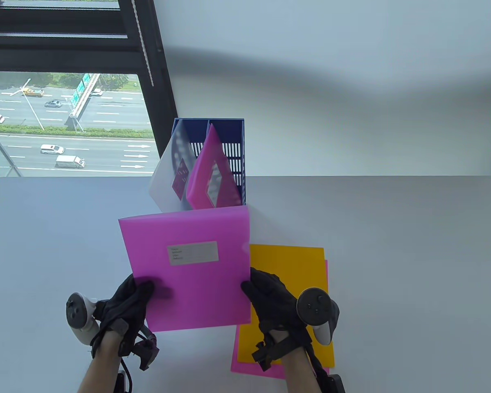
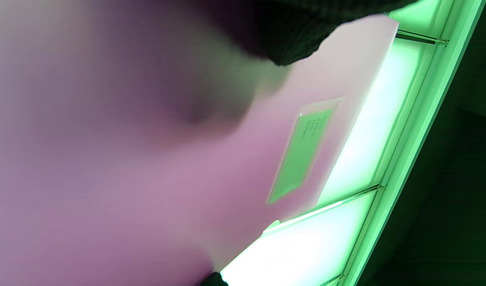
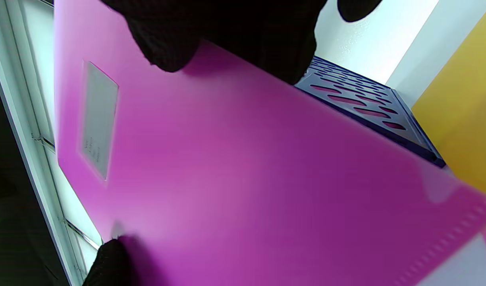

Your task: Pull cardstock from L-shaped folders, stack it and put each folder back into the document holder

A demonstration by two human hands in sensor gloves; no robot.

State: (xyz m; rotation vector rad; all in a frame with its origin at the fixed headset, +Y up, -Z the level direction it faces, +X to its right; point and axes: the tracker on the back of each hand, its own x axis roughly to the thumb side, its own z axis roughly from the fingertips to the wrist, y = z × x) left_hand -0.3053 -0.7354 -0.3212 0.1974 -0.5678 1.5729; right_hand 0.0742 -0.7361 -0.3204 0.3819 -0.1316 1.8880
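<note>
Black knit gloves on hands, grey trackers, bare forearms.

Table view high, looking down, both wrist views tilted, pressed close to shared pink folder

1. The left hand's fingers lie behind the pink folder, a dark shadow through the plastic.
2. The label's print is too small to read.
3. The folder is blurred in the left wrist view.
4. The orange cardstock covers most of the pink sheet below it.
5. The held folder hides the document holder's base.
</note>
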